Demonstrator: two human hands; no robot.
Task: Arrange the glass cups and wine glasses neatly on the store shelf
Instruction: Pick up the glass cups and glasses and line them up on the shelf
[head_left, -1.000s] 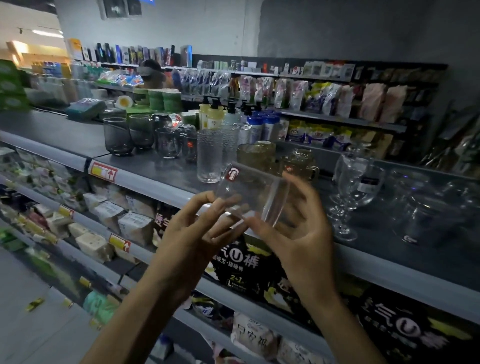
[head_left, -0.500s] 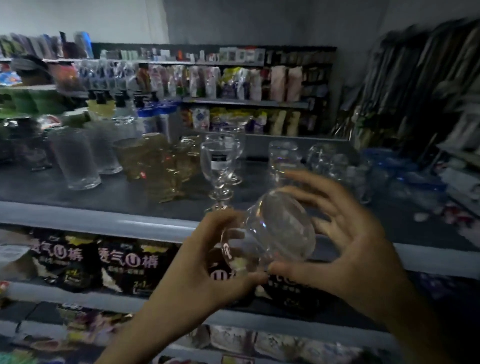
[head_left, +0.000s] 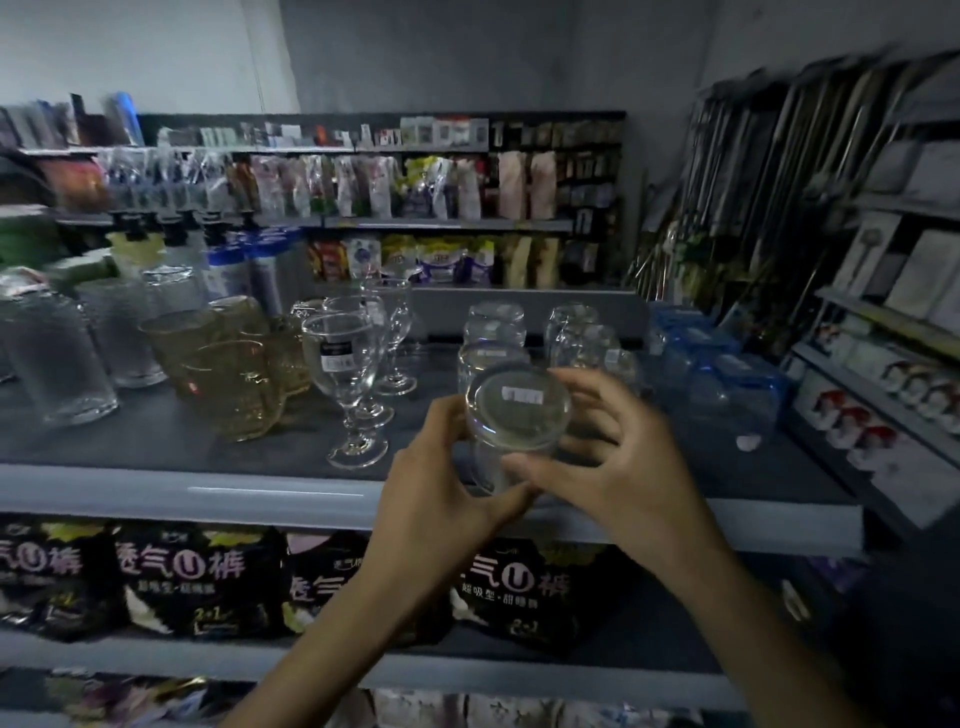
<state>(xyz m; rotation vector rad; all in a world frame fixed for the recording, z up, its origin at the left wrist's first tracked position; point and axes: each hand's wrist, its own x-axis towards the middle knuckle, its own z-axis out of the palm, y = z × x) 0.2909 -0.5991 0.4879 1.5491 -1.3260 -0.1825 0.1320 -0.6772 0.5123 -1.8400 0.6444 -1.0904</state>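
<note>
A clear glass cup (head_left: 517, 410) is upside down, its base with a white sticker facing me, just above the front of the dark shelf (head_left: 156, 441). My left hand (head_left: 441, 478) grips its left side and my right hand (head_left: 608, 457) wraps its right side and front. Directly behind it stand more upturned clear cups (head_left: 493, 332) in a row. To the left stand three stemmed wine glasses (head_left: 345, 374), the nearest at the shelf front. Further left are amber glass mugs (head_left: 228, 374) and tall textured tumblers (head_left: 57, 358).
Blue-tinted cups (head_left: 727, 384) sit at the shelf's right end, beside a side rack of boxed goods (head_left: 883, 395). Black packets (head_left: 187, 577) fill the shelf below. Bottles (head_left: 260, 270) and packaged goods line the aisle behind.
The view swung right along the shelf. The cup went from lying tilted in both hands to upside down, and came down towards the shelf front beside the wine glasses.
</note>
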